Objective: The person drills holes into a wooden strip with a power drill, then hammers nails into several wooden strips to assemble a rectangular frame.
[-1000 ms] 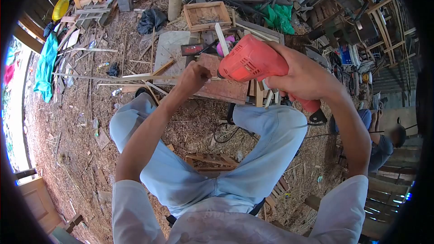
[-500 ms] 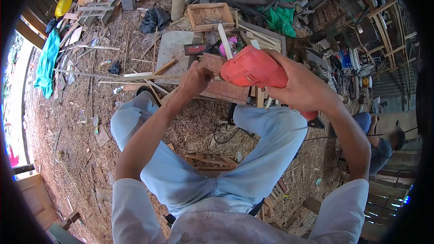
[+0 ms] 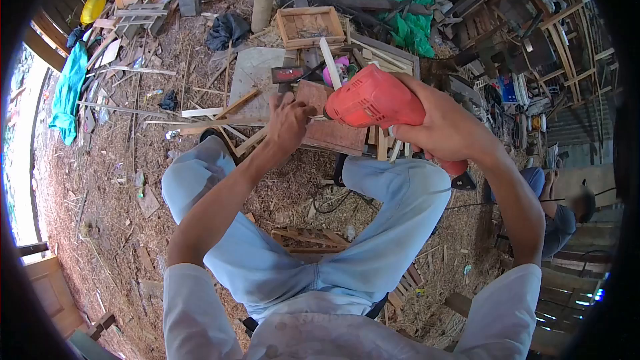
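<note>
My right hand (image 3: 443, 120) is wrapped around a red power drill (image 3: 377, 100), which is held level above the low work surface with its nose pointing left. My left hand (image 3: 290, 120) is just in front of the drill's nose, its thumb and index finger bent together near the tip. Whatever lies between those fingers is too small to make out. A thin wooden strip (image 3: 230, 121) extends leftward from beside my left hand. Beneath both hands is a reddish-brown wooden board (image 3: 337, 135). A pale stick (image 3: 329, 60) stands up at an angle behind the drill.
Beyond the board are a wooden tray (image 3: 310, 39) of small metal pieces and a pink object (image 3: 342, 67). Wood offcuts and shavings cover the ground. A green plastic bag (image 3: 413, 30) lies at the back. Another person (image 3: 560, 220) sits at the right.
My left hand has turned, showing more of its back, and its fingers have spread a little at the drill's nose. The drill has barely moved.
</note>
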`<state>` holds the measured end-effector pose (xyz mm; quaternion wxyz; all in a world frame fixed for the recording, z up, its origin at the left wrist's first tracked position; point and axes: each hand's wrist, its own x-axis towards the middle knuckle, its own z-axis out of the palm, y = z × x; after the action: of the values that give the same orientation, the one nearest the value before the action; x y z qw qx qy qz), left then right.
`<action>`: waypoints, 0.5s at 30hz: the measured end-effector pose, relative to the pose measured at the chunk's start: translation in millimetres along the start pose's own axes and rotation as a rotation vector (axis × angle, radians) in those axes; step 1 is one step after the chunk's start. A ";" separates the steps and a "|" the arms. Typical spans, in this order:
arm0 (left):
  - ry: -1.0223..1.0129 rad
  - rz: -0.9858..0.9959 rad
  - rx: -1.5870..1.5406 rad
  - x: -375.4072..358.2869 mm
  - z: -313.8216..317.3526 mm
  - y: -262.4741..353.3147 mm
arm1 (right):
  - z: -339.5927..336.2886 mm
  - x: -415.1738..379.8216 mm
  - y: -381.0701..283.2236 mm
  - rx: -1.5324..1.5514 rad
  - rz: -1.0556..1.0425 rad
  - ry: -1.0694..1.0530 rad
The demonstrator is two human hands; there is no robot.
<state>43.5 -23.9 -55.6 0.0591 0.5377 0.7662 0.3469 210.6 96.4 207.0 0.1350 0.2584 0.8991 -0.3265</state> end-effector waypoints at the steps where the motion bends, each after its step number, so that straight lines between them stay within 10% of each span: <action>1: 0.025 0.021 0.082 -0.8 -4.1 3.5 | 0.0 0.1 0.0 0.000 -0.004 0.001; 15: 0.004 0.062 -0.055 5.2 5.7 -21.6 | 15.9 -11.9 -1.1 -0.059 -0.060 0.085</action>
<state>27.1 -20.6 -71.3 0.0614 0.5588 0.7393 0.3705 221.1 80.8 200.5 0.0946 0.2409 0.9205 -0.2926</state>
